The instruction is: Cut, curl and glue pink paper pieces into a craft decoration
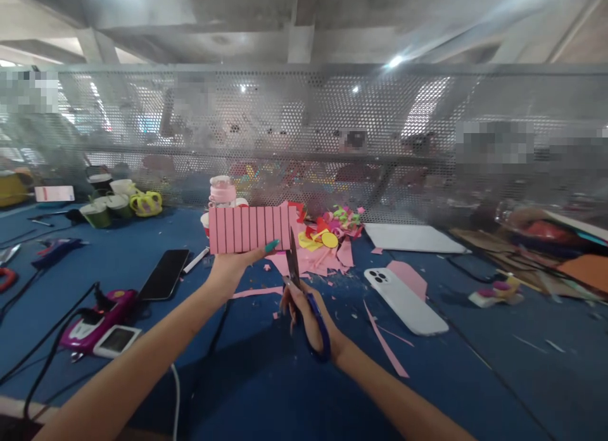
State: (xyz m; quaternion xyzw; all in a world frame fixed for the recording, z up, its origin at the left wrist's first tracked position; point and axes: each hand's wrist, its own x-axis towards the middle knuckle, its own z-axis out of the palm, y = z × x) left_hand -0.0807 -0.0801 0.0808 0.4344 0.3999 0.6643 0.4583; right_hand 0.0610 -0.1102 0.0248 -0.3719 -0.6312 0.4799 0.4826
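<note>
My left hand (232,270) grips a piece of pink paper (247,229) marked with dark parallel lines, the thumb lying over its lower edge. The paper is held up above the table. In my right hand (306,308) is a pair of scissors (293,263) with dark blue handles, blades pointing up. The blades stand at the paper's right end; whether they are cutting into it I cannot tell. Behind the paper, partly hidden, lies a heap of pink, red and yellow paper scraps (327,238). A pink-lidded bottle (222,191) rises behind the paper's left end.
On the blue table (266,390) lie a black phone (164,275) and a purple power strip (102,320) with cables at left. A white phone (406,301) and pink strips (387,346) are at right. A perforated metal screen (294,124) closes off the back.
</note>
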